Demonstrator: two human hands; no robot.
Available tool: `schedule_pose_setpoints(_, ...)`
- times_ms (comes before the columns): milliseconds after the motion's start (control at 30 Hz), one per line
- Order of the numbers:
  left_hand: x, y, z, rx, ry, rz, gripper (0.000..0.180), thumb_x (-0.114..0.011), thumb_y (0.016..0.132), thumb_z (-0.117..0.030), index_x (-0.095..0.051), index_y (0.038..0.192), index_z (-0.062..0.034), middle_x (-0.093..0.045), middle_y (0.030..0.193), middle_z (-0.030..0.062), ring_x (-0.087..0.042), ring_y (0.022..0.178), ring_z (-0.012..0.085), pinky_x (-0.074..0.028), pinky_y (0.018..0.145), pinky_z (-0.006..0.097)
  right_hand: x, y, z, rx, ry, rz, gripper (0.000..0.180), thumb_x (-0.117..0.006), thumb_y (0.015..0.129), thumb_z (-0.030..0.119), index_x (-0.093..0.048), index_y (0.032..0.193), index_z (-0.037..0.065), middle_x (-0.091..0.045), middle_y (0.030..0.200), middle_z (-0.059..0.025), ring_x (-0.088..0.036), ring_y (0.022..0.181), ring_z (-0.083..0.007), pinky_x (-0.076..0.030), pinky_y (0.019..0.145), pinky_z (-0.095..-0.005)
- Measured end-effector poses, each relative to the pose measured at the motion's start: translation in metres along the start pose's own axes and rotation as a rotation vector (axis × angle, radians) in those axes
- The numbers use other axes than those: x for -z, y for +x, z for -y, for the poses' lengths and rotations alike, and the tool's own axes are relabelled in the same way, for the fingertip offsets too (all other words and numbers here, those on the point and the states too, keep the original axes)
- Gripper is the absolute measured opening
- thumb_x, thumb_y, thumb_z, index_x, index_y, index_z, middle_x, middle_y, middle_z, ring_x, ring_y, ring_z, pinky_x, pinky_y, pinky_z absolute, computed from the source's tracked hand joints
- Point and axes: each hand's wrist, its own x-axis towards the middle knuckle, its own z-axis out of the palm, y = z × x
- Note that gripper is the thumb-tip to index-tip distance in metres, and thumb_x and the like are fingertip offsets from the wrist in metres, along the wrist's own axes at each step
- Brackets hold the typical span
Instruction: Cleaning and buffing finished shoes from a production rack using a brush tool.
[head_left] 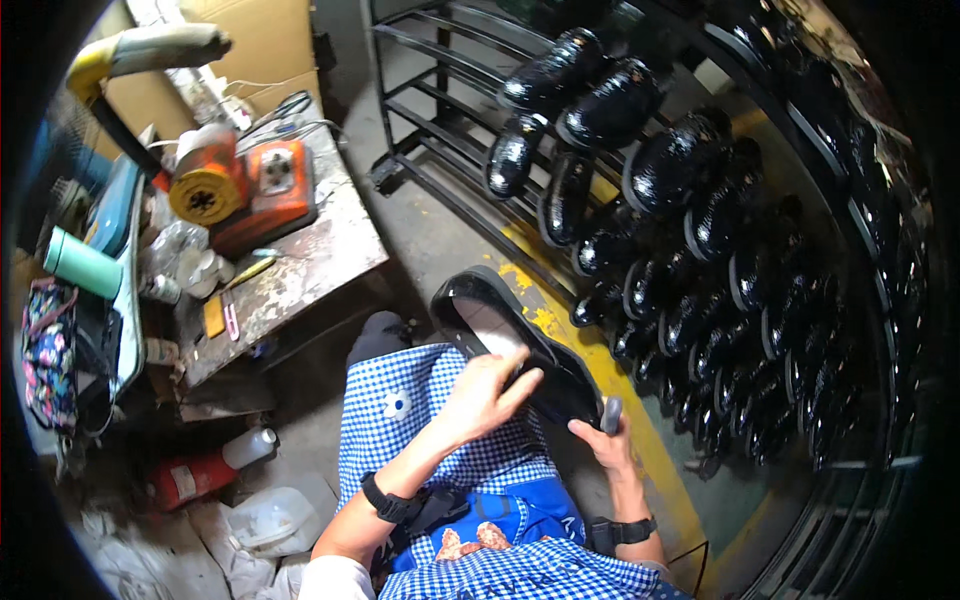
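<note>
A glossy black shoe (500, 325) lies sole-up across my lap, over a blue-and-white checked apron (420, 420). My left hand (485, 395) rests on the shoe's sole near its middle, fingers spread along it. My right hand (605, 440) grips the shoe's near end together with a small grey tool (611, 413) that sticks up between the fingers. Both wrists wear black bands.
A black metal rack (700, 200) on the right holds several shiny black shoes in rows. On the left, a worn workbench (300, 270) carries an orange machine (250, 185), a green bottle (80, 262) and small tools. A red can (195, 475) and plastic jug (270, 520) lie on the floor.
</note>
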Motion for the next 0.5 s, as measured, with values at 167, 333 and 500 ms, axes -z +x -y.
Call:
schedule_pose_setpoints(167, 0.036, 0.01, 0.018, -0.086, 0.25, -0.175, 0.036, -0.058, 0.078, -0.004, -0.054, 0.113, -0.0011, -0.061, 0.101, 0.0138, -0.058, 0.094, 0.0277, -0.044, 0.083, 0.035, -0.035, 0.04, -0.064, -0.498, 0.643, -0.202, 0.039, -0.075, 0.067, 0.017, -0.049, 0.095, 0.009, -0.045, 0.074, 0.0031, -0.036, 0.047, -0.0067, -0.028, 0.039, -0.0212)
schedule_pose_setpoints(333, 0.071, -0.019, 0.061, 0.012, 0.445, -0.272, 0.033, -0.056, 0.07, 0.004, -0.059, 0.102, -0.0012, -0.063, 0.09, 0.0136, -0.06, 0.081, 0.0289, -0.047, 0.077, 0.035, -0.068, 0.122, -0.11, -0.59, 0.715, -0.437, 0.06, -0.08, 0.062, 0.025, -0.039, 0.102, 0.007, -0.045, 0.078, -0.0029, -0.036, 0.044, -0.0097, -0.028, 0.036, -0.0237)
schedule_pose_setpoints(500, 0.065, -0.006, 0.062, 0.055, 0.455, -0.222, 0.034, -0.054, 0.066, 0.006, -0.06, 0.099, -0.0014, -0.065, 0.081, 0.0089, -0.061, 0.074, 0.0249, -0.047, 0.076, 0.034, -0.096, 0.212, -0.087, -0.61, 0.925, -0.509, 0.054, -0.079, 0.063, 0.037, -0.049, 0.096, 0.008, -0.043, 0.065, 0.0, -0.039, 0.052, -0.0084, -0.032, 0.047, -0.0219)
